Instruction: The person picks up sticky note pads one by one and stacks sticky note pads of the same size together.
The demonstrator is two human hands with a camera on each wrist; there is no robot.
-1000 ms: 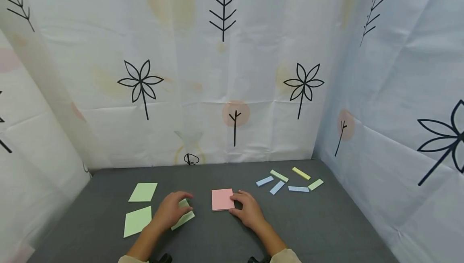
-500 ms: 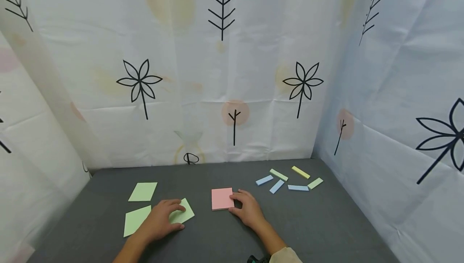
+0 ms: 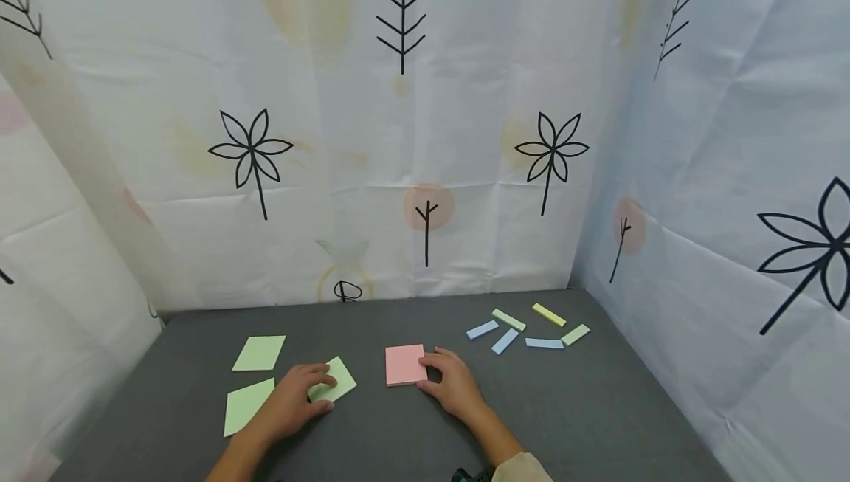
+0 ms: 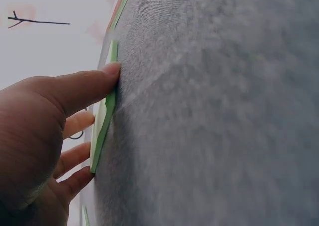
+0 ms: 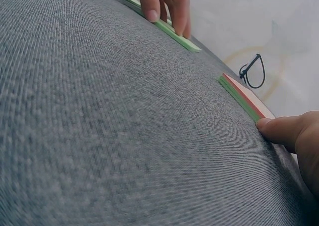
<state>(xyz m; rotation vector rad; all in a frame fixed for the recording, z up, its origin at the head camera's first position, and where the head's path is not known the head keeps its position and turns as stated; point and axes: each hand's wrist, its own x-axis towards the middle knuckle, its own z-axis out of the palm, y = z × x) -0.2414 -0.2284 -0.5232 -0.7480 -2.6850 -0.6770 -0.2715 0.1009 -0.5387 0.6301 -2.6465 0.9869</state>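
- green sticky pad [image 3: 334,381] lies flat on the grey table [image 3: 584,408], front left of centre, turned so one corner points away from me and one toward the pink pad.
- my left hand [image 3: 288,402] rests on top of it, fingers straight and spread across its near-left part, thumb against the near edge; in the left wrist view the thumb tip [image 4: 110,72] touches the pad's side [image 4: 102,126]. it presses rather than grips.
- pink sticky pad [image 3: 404,364] sits just right of the green one, apart from it, squared up to me; the right wrist view shows green sheets under the pink top [image 5: 244,97].
- my right hand [image 3: 454,386] lies against the pink pad's right edge, fingers relaxed, touching it without wrapping round.
- so the green pad is under the left hand and nearer to it; the right hand is well off past the pink pad.
- two loose green notes [image 3: 258,353] lie further left, and small blue, green and yellow strips [image 3: 523,325] lie far right.
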